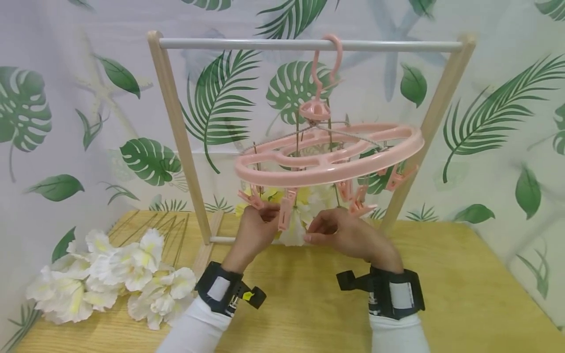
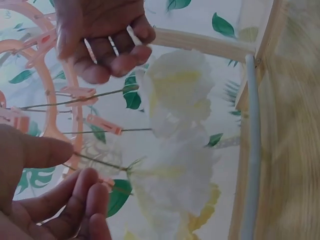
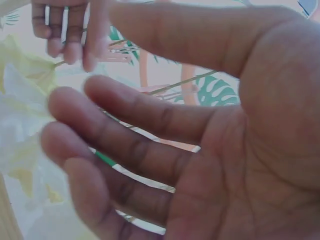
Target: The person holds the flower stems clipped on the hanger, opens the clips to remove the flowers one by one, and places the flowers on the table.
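A round pink clip hanger (image 1: pixel 328 162) hangs by its hook from a white rail, with pink clothespins (image 1: pixel 287 208) dangling beneath. Artificial white and yellow flowers (image 2: pixel 170 165) hang heads-down under it, their thin stems rising among the clips. My left hand (image 1: pixel 258 228) is just left of the front clothespin; in the left wrist view its thumb and forefinger stand apart on either side of a flower stem (image 2: pixel 100 161). My right hand (image 1: pixel 346 233) is right of the flowers, fingers loosely bent, with space between thumb and fingertips (image 3: pixel 100 90) and nothing held.
More white artificial flowers (image 1: pixel 106 274) lie at the table's left, stems pointing to the back. The rack's wooden posts (image 1: pixel 181 132) flank the hanger, joined by the top rail (image 1: pixel 247 44) and a low bar (image 1: pixel 222 239). A leaf-print cloth (image 1: pixel 499 147) hangs behind.
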Available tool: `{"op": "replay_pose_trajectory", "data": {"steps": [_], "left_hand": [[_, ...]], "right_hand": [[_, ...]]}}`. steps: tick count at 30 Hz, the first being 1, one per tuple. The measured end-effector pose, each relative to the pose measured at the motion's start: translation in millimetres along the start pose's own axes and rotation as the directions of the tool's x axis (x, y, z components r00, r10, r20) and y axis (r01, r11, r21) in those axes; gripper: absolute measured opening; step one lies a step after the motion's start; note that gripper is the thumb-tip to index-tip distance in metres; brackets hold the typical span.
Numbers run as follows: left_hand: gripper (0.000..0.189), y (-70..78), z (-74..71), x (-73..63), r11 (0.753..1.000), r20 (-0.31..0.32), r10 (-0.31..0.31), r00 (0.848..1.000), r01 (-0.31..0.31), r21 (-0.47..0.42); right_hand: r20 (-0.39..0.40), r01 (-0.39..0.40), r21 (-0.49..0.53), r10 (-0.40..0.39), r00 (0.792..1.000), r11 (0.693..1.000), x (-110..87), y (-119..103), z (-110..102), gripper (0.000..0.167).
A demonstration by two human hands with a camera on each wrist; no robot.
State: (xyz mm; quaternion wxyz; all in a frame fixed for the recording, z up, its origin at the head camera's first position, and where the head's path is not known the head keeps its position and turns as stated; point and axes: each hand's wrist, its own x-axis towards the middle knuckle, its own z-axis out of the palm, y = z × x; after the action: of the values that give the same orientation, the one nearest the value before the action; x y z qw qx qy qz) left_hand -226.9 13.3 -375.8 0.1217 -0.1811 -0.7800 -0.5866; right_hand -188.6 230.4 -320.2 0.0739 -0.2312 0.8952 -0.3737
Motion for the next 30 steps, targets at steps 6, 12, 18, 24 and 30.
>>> {"op": "replay_pose_trajectory", "data": {"steps": [6, 12, 18, 24, 30], "left_hand": [[0.022, 3.8, 25.7, 4.3, 0.995, -0.125, -0.010, 0.992, -0.002, -0.099], [0.020, 3.2, 35.9, 8.4, 0.978, -0.217, 0.161, 0.963, -0.185, -0.097], [0.026, -0.6, 39.6, 9.1, 0.978, -0.260, 0.153, 0.953, -0.183, -0.097], [0.033, -3.5, 44.9, 12.3, 0.980, -0.254, 0.154, 0.955, -0.181, -0.087], [0.034, -5.2, 45.9, 15.1, 0.966, -0.252, 0.224, 0.942, -0.249, -0.074]], "right_hand": [[-0.105, -0.051, 0.065, 0.058, 0.993, 0.997, 3.5, 4, 6, 0.021], [-0.148, -0.029, 0.166, 0.054, 0.988, 0.986, 10.9, -1, 8, 0.025], [-0.184, -0.035, 0.235, 0.079, 0.980, 0.971, 16.8, -2, 9, 0.027], [-0.209, -0.046, 0.278, 0.107, 0.972, 0.959, 20.8, -2, 11, 0.030], [-0.222, -0.052, 0.296, 0.122, 0.967, 0.954, 21.8, -2, 13, 0.029]]}}
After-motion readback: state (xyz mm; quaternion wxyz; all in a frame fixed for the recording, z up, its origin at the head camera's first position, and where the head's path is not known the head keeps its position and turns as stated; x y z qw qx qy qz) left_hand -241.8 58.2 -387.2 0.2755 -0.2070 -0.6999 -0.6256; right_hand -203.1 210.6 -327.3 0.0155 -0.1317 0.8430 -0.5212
